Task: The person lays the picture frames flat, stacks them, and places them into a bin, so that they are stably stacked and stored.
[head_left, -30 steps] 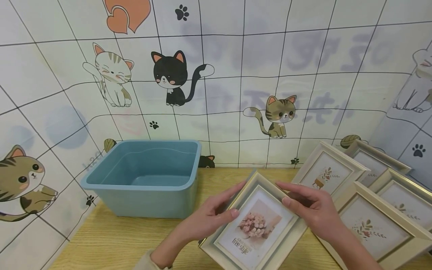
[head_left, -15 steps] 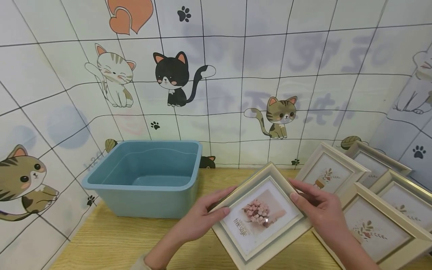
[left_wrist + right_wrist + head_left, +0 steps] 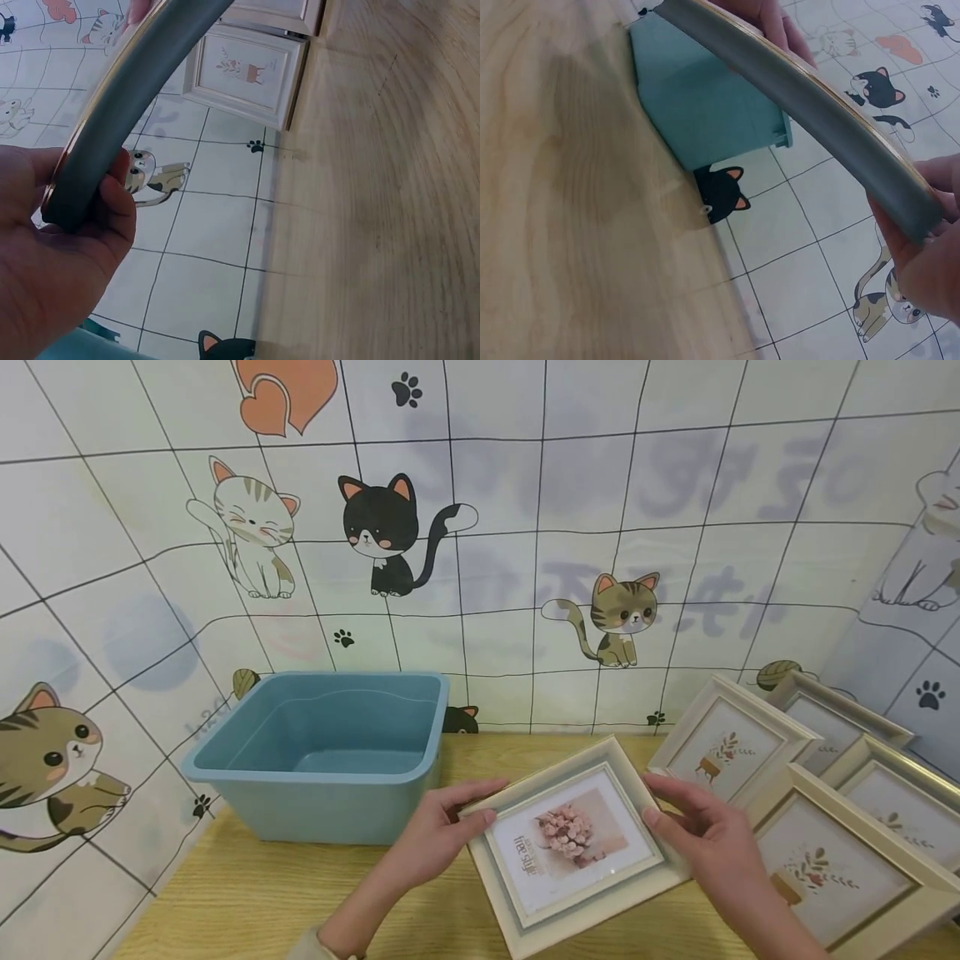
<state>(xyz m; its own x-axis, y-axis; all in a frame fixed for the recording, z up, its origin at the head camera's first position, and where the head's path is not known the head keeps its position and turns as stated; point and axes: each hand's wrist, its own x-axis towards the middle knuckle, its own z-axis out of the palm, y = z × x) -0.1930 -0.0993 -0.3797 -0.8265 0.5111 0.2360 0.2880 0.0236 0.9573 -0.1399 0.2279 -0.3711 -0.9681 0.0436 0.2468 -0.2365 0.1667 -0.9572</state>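
Both hands hold a cream picture frame (image 3: pixel 577 922) with a pink bouquet print and the words "free style". My left hand (image 3: pixel 435 831) grips its left corner, thumb on the front face and fingers behind. On the opposite side, my right hand (image 3: pixel 708 835) grips the right edge the same way. In the left wrist view the dark grey side of the picture frame (image 3: pixel 135 97) runs up from the left hand (image 3: pixel 60 247). The right wrist view shows that grey side (image 3: pixel 817 112) held in the right hand (image 3: pixel 930 255), above the table.
A blue plastic bin (image 3: pixel 322 810) stands on the wooden table (image 3: pixel 225 893) at the left, against the wall. Several picture frames with plant prints, one a cream picture frame (image 3: pixel 900 893), lean at the right. Behind is a wall covering (image 3: pixel 495 568) with cats.
The picture frame has turned clockwise between the hands, so its print now lies more sideways. My left hand has shifted slightly left along it; my right hand has moved a little rightward and down.
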